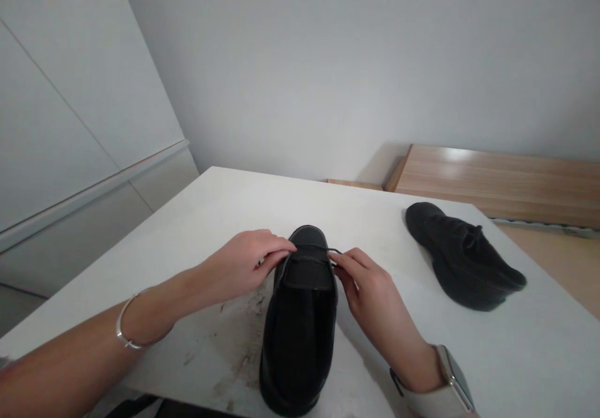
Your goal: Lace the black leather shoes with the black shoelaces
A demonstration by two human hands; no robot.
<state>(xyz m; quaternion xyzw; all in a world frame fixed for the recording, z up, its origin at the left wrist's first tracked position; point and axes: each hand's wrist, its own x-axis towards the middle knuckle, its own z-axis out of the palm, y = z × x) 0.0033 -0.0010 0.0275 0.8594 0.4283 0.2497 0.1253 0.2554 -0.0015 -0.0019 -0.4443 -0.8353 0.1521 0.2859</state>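
Note:
A black shoe [300, 337] stands on the white table straight in front of me, its toe pointing away and its opening towards me. My left hand [253, 255] is at the left side of the shoe's lacing, thumb and fingertips pinched together at the edge; whatever lies between them is too small to make out. On the other side, my right hand [368, 293] pinches a thin black shoelace [334, 250] that runs out from the shoe's upper. A second black shoe [464, 252], with its lace tied in a bow, rests at the right, apart from both hands.
The white table [225, 199] has dark smudges and scuffs left of the near shoe. Behind its right far edge is a wooden surface [497, 177]. A grey wall [328, 74] rises at the back, and white panels [70, 105] stand at the left.

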